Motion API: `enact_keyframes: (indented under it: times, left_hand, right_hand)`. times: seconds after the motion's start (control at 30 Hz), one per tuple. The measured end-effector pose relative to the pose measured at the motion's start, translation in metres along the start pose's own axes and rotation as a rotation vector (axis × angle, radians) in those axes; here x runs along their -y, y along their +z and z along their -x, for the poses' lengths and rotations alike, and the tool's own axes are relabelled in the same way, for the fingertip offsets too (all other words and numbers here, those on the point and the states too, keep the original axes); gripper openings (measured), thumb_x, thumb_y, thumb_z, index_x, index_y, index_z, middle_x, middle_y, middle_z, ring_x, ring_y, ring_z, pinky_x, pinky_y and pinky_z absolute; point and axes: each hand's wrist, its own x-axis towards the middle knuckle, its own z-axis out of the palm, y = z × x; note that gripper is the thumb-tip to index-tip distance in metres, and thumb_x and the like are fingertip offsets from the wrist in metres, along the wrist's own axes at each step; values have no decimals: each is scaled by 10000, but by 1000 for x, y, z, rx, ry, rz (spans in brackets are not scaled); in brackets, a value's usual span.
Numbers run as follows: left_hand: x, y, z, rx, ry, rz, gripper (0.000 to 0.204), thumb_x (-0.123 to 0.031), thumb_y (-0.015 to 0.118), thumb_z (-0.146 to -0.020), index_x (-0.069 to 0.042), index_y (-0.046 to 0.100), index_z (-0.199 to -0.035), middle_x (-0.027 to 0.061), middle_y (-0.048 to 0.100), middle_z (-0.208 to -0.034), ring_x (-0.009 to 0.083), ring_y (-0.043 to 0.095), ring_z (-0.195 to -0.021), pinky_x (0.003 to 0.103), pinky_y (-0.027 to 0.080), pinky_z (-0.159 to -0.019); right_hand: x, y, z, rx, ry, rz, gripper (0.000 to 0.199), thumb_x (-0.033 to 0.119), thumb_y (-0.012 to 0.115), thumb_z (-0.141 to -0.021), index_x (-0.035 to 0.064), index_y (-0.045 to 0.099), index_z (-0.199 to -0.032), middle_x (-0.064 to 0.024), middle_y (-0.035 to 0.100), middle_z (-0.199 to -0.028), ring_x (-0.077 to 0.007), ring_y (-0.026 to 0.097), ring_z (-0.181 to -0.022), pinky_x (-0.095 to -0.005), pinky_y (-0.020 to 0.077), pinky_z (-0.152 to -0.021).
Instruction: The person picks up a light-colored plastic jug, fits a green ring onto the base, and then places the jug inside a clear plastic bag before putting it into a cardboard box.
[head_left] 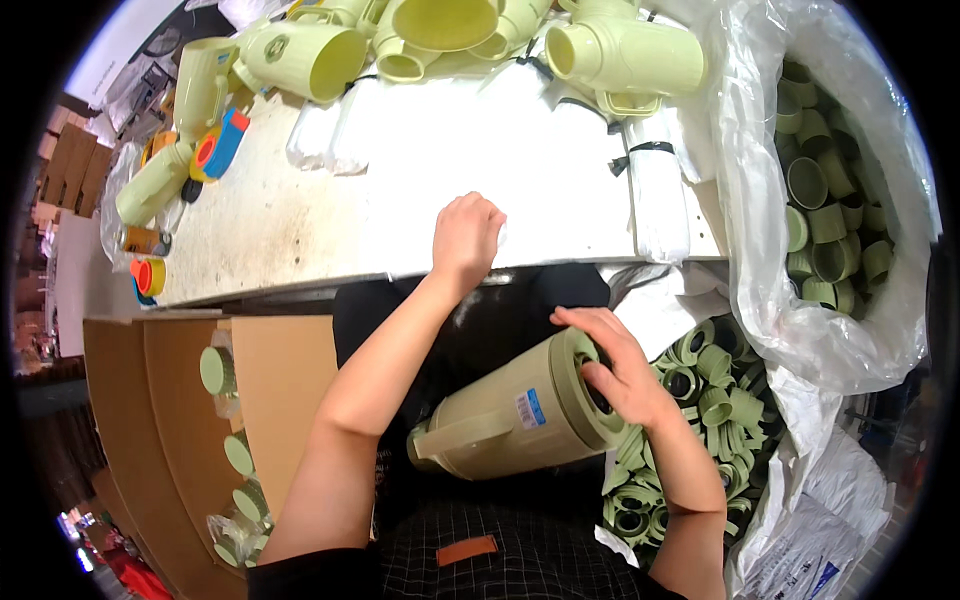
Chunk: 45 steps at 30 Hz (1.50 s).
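Across my lap lies a green thermos jug (500, 410), tilted, with its handle side up and a blue-and-white label near its wide end. My right hand (620, 365) grips that wide end, fingers over the rim and thumb at the dark round opening. My left hand (468, 238) is closed in a fist over the white plastic sheets (420, 180) on the table. Whatever it pinches is lost in the glare.
Green jug shells (310, 60) line the back of the worktable (240, 220). Tape dispensers (218, 145) stand at left. An open cardboard box (280, 400) holds wrapped green pieces. To my right, a clear-lined bag (750, 250) holds green cups, above a heap of green parts (715, 400).
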Motion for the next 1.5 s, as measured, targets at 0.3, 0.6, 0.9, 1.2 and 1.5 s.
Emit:
enact_keyframes:
  times: [0.3, 0.6, 0.9, 1.2, 1.5]
  left_hand:
    - [-6, -10, -10, 176, -109, -30, 170, -174, 602, -920, -28, 677, -876, 125, 634, -881, 351, 609, -882, 421, 487, -776]
    - [-79, -29, -2, 259, -190, 658, 222, -123, 520, -982, 19, 667, -897, 80, 691, -847, 151, 624, -804, 311, 499, -758]
    - [-110, -33, 40, 389, -224, 804, 218, -148, 538, -1028, -4, 689, -965, 23, 694, -882, 64, 564, -806, 229, 458, -746]
    - [-113, -56, 42, 273, -374, 1107, 205, -43, 518, -981, 56, 677, -1063, 105, 728, -992, 148, 670, -872, 272, 527, -797]
    - [-123, -52, 40, 256, -393, 1194, 83, -12, 585, -957, 30, 656, -956, 74, 684, -892, 150, 640, -808, 299, 539, -779]
  right_hand:
    - [-17, 3, -24, -63, 154, -324, 333, 114, 656, -919, -10, 625, -1226, -112, 680, -1059, -211, 639, -962, -308, 490, -873]
    - [-42, 17, -57, -447, 274, -267, 110, 56, 735, -881, -14, 657, -915, -54, 692, -812, -127, 629, -750, -272, 505, -694]
    - [-26, 10, -31, -349, -31, 95, 114, 53, 651, -926, -42, 700, -966, -63, 715, -873, -117, 655, -779, -265, 529, -723]
    - [-85, 2, -4, -821, 200, -746, 114, 16, 666, -914, -33, 656, -1017, -125, 715, -1012, -177, 693, -876, -307, 579, -803]
    - [-68, 2, -4, -788, 137, -813, 89, -27, 632, -898, -26, 689, -966, -68, 709, -944, -123, 662, -813, -265, 542, -776]
